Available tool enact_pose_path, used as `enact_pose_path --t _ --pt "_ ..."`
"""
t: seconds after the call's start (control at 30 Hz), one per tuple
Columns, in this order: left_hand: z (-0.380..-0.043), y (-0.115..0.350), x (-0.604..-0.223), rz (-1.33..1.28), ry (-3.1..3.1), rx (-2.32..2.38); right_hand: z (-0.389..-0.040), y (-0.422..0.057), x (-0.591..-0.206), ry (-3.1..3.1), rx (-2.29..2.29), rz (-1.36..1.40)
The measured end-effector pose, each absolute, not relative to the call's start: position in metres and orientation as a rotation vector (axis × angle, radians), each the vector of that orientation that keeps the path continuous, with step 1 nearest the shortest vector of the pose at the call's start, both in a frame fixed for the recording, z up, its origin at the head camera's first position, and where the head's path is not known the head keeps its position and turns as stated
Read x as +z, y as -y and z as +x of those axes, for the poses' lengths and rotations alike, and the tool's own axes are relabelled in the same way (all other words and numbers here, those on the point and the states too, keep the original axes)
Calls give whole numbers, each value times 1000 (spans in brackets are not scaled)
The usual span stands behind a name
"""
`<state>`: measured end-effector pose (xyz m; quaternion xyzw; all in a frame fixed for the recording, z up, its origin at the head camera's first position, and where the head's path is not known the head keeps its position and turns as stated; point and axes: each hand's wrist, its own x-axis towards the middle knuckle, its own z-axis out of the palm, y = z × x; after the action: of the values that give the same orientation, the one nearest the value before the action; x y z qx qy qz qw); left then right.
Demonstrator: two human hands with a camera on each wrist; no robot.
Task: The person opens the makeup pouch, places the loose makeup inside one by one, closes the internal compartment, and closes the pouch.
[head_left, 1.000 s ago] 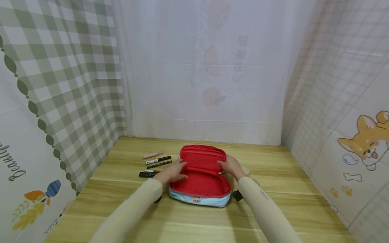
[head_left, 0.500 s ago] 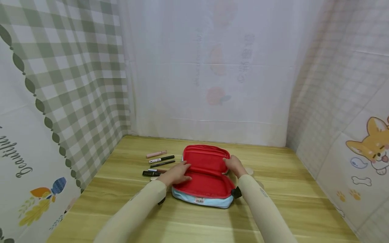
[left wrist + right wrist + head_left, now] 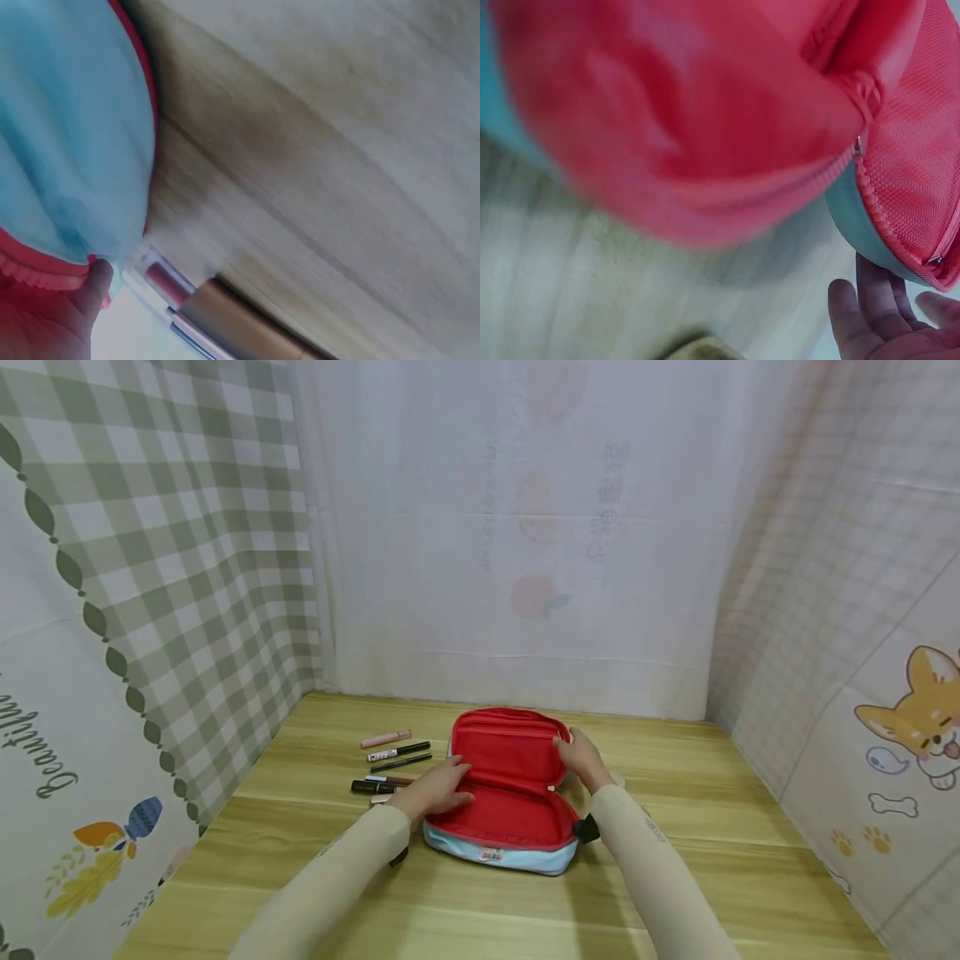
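Observation:
An unzipped cosmetic bag [image 3: 500,818], light blue outside with a red lining, lies spread on the table, its red-lined lid [image 3: 510,752] folded back to the far side. My left hand [image 3: 435,789] holds the bag's left side near the fold; in the left wrist view its thumb [image 3: 96,289] touches the rim by the blue wall. At the lid's right edge, my right hand [image 3: 583,758] grips with the thumb on the red inner side. The right wrist view shows its other fingers [image 3: 874,300] against the lid's blue outside.
Left of the bag lie a pink tube [image 3: 386,739], a black-and-white pen [image 3: 399,752], a thin dark pencil [image 3: 401,763] and a black tube [image 3: 371,787]. A lip gloss tube [image 3: 240,322] is beside the left hand. A pale round item [image 3: 618,779] sits partly behind the right forearm.
The right hand has moved slightly away from me, and the far edge of the lid has risen with it. The left hand keeps its place on the bag. The head view has shifted slightly.

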<state>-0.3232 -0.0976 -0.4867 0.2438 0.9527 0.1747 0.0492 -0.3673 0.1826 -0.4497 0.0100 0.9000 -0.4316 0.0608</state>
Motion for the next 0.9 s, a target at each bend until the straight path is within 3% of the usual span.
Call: enact_pose_path --t 0.53,0.9 --pt "-313 98 -477 829 -2874 709 -373 -186 -428 -2930 -1121 -125" --pt "-322 157 -468 763 -3017 857 -376 -190 -424 -3000 -1168 -274"
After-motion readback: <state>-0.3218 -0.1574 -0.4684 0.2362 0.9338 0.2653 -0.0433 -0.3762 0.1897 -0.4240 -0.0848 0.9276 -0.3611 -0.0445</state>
